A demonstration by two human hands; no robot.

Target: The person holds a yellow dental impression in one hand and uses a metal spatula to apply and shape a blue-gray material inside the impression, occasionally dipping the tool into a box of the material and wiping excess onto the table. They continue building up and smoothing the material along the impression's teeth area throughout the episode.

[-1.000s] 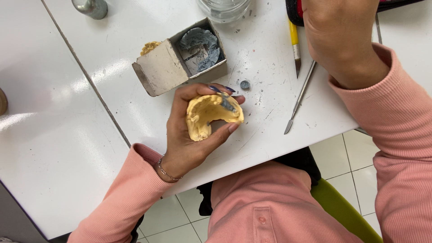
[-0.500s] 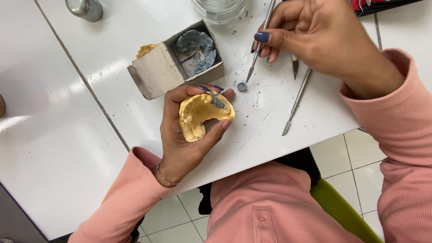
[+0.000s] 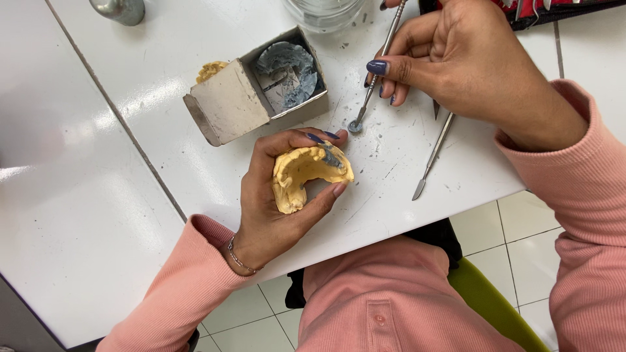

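Left hand [image 3: 274,202] grips a yellow dental cast [image 3: 306,176] just above the near edge of the white table [image 3: 98,195]. Thumb lies along the lower right side of the cast; fingers wrap over its far rim, so the hand is closed around it. The cast is horseshoe-shaped, with its open side turned toward the lower right. A small patch of grey material [image 3: 331,156] sits on the upper right part of the arch, beside the fingertips.

Right hand [image 3: 469,65] pinches a thin metal instrument [image 3: 378,62] between thumb and forefinger, the remaining fingers curled beneath. The instrument slants down and left. Its tip meets a small grey blob [image 3: 355,126] lying on the table, just beyond the cast and apart from it.

A small open cardboard box [image 3: 261,98] stands on the table beyond the left hand, flap folded out toward the near left. Sheets of grey material fill its interior. A second yellow piece [image 3: 210,70] shows behind the box's left corner, partly hidden.

A second metal spatula [image 3: 432,160] lies flat on the table under the right wrist, blade pointing to the near edge. A clear glass jar [image 3: 323,12] and a metal cylinder [image 3: 120,10] stand at the far edge, both cut off by the frame. Grey specks are scattered over the table around the blob.
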